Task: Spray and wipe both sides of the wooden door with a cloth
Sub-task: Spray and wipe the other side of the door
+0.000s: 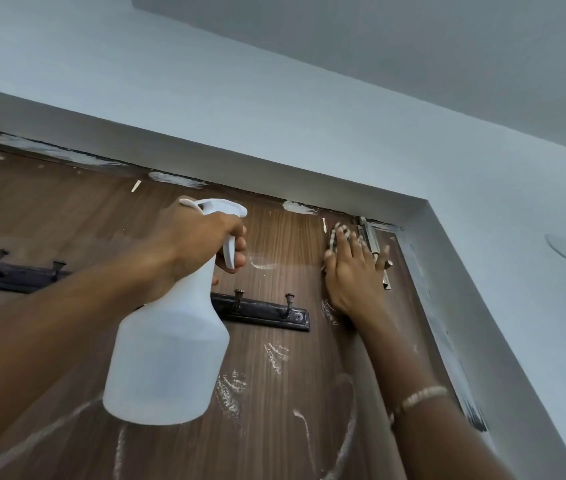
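Wooden door point(66, 209) fills my view from 9 o'clock round to 5, its brown grain streaked with white smears. Pale wall point(274, 116) frames it from 10 to 3 o'clock. Just below centre hangs the translucent white spray bottle point(167, 358), its neck wrapped in my left hand point(191, 244), one finger curled on the trigger. A black hook rack point(260, 315) sits behind the bottle, and a second hook rack point(14, 277) is at 9 o'clock. At 3 o'clock my right hand point(354, 275) lies flat on the door, fingers straight, pressing a cloth point(334, 239) that peeks out at the fingertips beside a metal latch point(371, 237). A bracelet point(420, 398) rings that wrist.
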`<state>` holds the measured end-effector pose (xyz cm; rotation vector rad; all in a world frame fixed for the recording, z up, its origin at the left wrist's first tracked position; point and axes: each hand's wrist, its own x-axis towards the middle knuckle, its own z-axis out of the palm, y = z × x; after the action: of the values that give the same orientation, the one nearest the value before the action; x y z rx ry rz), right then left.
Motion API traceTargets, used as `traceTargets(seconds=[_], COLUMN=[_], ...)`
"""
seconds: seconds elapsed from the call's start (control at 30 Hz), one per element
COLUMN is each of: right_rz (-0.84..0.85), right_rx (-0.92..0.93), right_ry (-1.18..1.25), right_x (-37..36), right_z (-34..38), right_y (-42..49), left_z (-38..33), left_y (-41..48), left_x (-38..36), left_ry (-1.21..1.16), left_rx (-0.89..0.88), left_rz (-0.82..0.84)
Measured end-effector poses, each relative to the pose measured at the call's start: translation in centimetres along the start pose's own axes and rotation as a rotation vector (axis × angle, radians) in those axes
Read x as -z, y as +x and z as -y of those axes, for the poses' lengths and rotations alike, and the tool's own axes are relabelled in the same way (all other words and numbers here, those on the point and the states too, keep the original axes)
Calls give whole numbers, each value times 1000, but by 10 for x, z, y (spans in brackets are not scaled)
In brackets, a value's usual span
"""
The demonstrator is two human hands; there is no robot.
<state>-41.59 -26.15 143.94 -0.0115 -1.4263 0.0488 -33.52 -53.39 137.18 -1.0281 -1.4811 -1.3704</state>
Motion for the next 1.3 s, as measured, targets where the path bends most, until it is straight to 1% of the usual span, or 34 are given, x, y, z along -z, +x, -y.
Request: traceTargets(seconds=[0.07,0.13,0.27,0.33,0.43,0.5,0.6,0.73,0.8,0.9,0.97,1.03,1.1,1.13,1.2,1.3], right_rz=[-25,-9,60,151,270,268,181,69,79,134,184,188,187,194,203,156], right_rx=[12,4,8,6,-7,-27,2,133,147,135,109,74,8,-37,-185,-344], right_ry=[3,-27,-102,-119,-151,-118,-56,16,27,-68,-9,132,205,205,182,215], right_x=[1,2,1,7,14,12,9,15,19,25,31,37,44,45,49,50], right_z=[-3,-4,-3,-2,-1,2,2,-20,-28,-36,-40,-43,-45,-46,-46,-32], right_y=[-26,-28,16,47,75,73,45,-35,-67,-91,-107,-122,-124,-119,-104,-90], left_z=[-2,-3,-6,-6,-7,-8,-10,-11,-10,-8,-8,-9,-10,-10,-13,-18], left_y=[-2,-1,6,9,2,-7,-12,-18,-25,-38,-50,-62,-71,-74,-78,-83], left_x=[1,0,0,-1,-6,-6,-3,4,4,-1,-6,-9,-12,-13,-13,-15], left_ry=[-13,-7,28,15,29,22,-7,9,4,-37,-76,-107,-118,-120,-122,-106], left_rx=[5,6,87,121,57,10,22,79,88,134,129,119,139,146,155,120], left_rz=[-6,-6,51,67,13,-7,0,41,41,51,36,28,39,31,8,3])
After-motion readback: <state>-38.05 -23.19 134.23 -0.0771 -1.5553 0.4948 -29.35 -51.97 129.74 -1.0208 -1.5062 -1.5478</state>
